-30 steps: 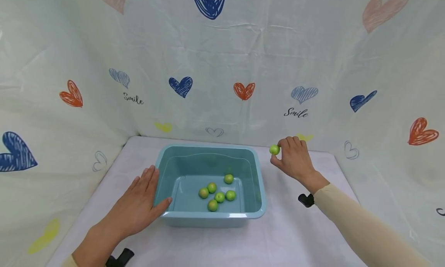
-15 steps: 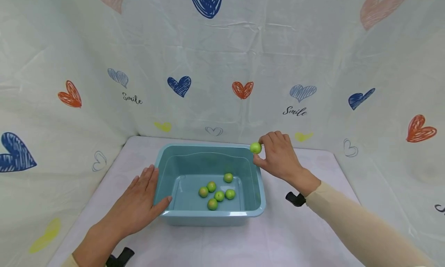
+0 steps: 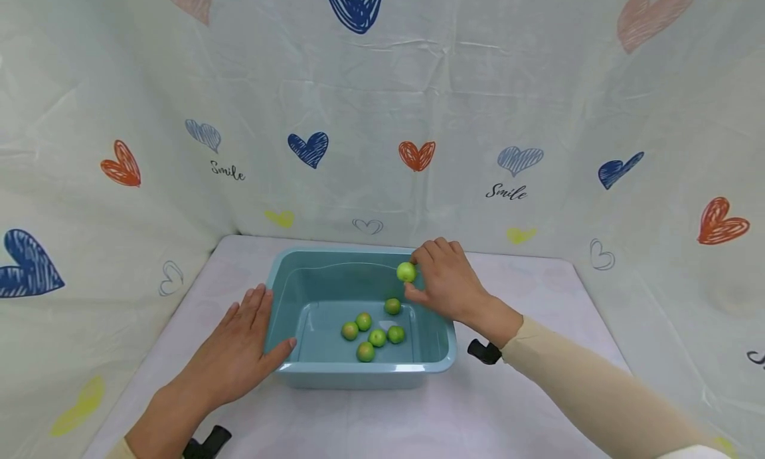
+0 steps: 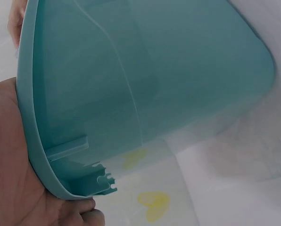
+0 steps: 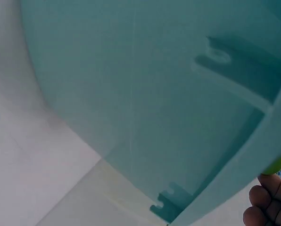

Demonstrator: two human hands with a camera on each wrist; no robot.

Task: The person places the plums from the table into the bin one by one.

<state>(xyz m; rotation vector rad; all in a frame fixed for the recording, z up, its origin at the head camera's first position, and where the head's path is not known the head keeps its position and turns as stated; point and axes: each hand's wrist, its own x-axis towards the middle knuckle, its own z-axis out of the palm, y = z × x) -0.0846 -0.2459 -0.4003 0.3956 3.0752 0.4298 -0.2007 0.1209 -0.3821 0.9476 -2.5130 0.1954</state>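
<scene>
My right hand (image 3: 445,279) pinches a small round green fruit (image 3: 406,272) between thumb and fingertips, above the back right part of a light blue plastic basin (image 3: 352,376). In the right wrist view, part of the held fruit (image 5: 276,165) shows past the basin's rim, beside my fingers (image 5: 268,202). Several more green fruits (image 3: 377,337) lie on the basin's floor, some tinged reddish. My left hand (image 3: 236,353) rests on the basin's left rim with its fingers straight. The left wrist view shows that palm (image 4: 8,155) against the rim and the basin's outer wall (image 4: 169,70).
The basin stands on a table with a white cloth (image 3: 508,406). A pale curtain (image 3: 358,80) printed with hearts and "Smile" hangs behind the table and at both sides. A black strap mount (image 3: 485,351) sits at my right wrist, another (image 3: 207,442) at my left.
My right hand has carried the green fruit leftward from beyond the basin's right side, over the rim, and slightly lower above the inside. The left hand has stayed on the rim.
</scene>
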